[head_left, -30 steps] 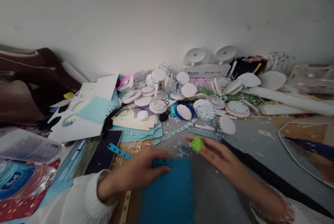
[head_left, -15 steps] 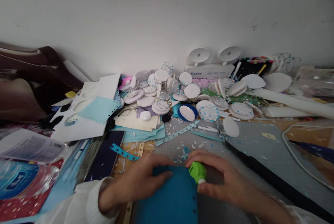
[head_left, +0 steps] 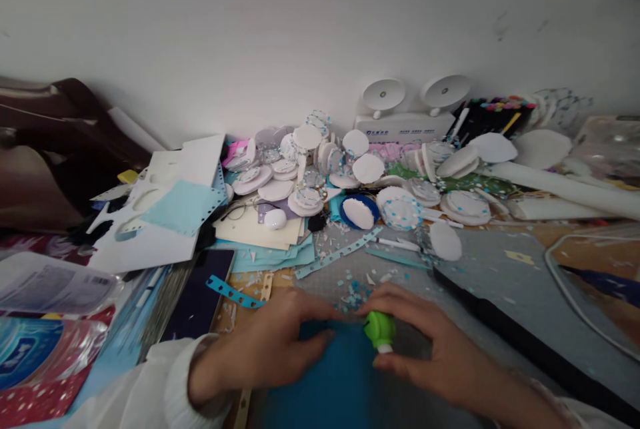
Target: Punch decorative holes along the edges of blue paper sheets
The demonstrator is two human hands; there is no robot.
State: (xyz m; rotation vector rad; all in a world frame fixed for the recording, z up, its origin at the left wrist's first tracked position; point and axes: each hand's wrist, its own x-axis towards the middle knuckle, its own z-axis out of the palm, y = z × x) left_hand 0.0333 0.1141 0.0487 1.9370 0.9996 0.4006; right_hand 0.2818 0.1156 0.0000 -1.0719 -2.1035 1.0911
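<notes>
A blue sheet of paper (head_left: pixel 325 379) lies below me at the front of the work mat, smeared by motion. My left hand (head_left: pixel 277 336) grips its upper left part between thumb and fingers. Between the thumb and fingers of my right hand (head_left: pixel 425 332) is a small green paper punch (head_left: pixel 381 330) with a white lower part. The punch sits at the sheet's upper right edge; whether the paper is inside its slot I cannot tell. Small blue and white paper bits (head_left: pixel 356 292) are scattered just beyond my hands.
White decorated discs (head_left: pixel 403 209) are heaped along the wall. A punched blue strip (head_left: pixel 233 290) and a dark phone (head_left: pixel 200 292) lie at left. A long black tool (head_left: pixel 505 326) crosses the grey mat (head_left: pixel 490 256) at right, near a white cable (head_left: pixel 560 286).
The blue sheet has shifted and its right edge, where a row of holes showed, is now blurred. Both hands keep their hold; the view has turned slightly.
</notes>
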